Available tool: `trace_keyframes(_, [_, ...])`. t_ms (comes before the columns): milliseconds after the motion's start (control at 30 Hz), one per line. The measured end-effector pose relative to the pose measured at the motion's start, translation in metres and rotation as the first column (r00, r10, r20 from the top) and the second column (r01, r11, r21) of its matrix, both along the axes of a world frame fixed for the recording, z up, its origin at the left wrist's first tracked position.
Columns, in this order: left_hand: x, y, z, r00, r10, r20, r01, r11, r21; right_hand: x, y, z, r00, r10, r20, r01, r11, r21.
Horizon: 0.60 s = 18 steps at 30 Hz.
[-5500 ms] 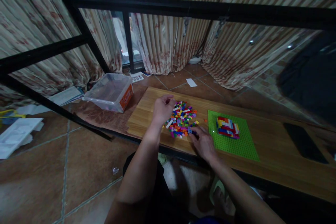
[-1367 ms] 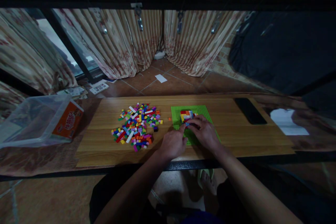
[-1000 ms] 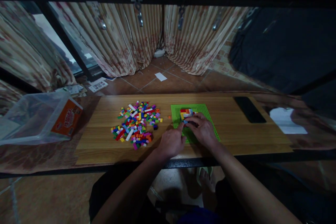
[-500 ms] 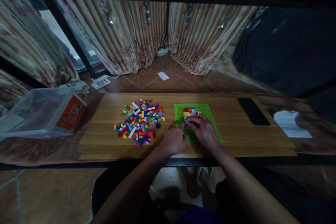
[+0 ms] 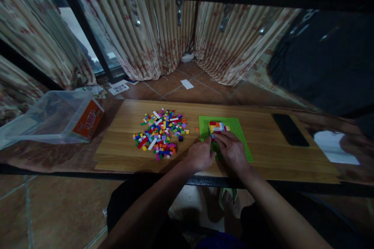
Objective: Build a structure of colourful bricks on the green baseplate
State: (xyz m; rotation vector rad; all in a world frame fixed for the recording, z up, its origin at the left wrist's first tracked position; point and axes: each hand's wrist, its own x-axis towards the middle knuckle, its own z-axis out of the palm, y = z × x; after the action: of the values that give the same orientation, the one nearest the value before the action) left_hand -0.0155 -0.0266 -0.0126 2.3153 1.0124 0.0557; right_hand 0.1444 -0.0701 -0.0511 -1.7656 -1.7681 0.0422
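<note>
L hand (image 5: 201, 155) & R hand (image 5: 233, 149) are moved from brick pile (image 5: 160, 130) to baseplate (image 5: 233, 121); blue brick (image 5: 213, 136) is pinched by R, L grip unclear. Build (image 5: 217, 125) on baseplate is poss. loosened if pressed askew.

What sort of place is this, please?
Probably a room in a home: long striped beige fabric curtains hang by a dark-framed glass window, there are brown square floor tiles, and a pale green slipper is worn.
</note>
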Motion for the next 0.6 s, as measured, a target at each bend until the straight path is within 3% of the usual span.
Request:
trace_keyframes(267, [0.005, -0.006, -0.008, 1.000, -0.016, -0.003, 0.017, 0.997, 0.073, -0.008, -0.016, -0.001, 0.962, 0.039, 0.269, -0.011, 0.994, -0.105])
trace_keyframes(600, [-0.012, 0.001, 0.010, 1.000, 0.020, -0.014, -0.019, 0.995, 0.097, -0.007, -0.011, -0.002, 0.977, 0.022, 0.213, -0.032, 0.999, 0.044])
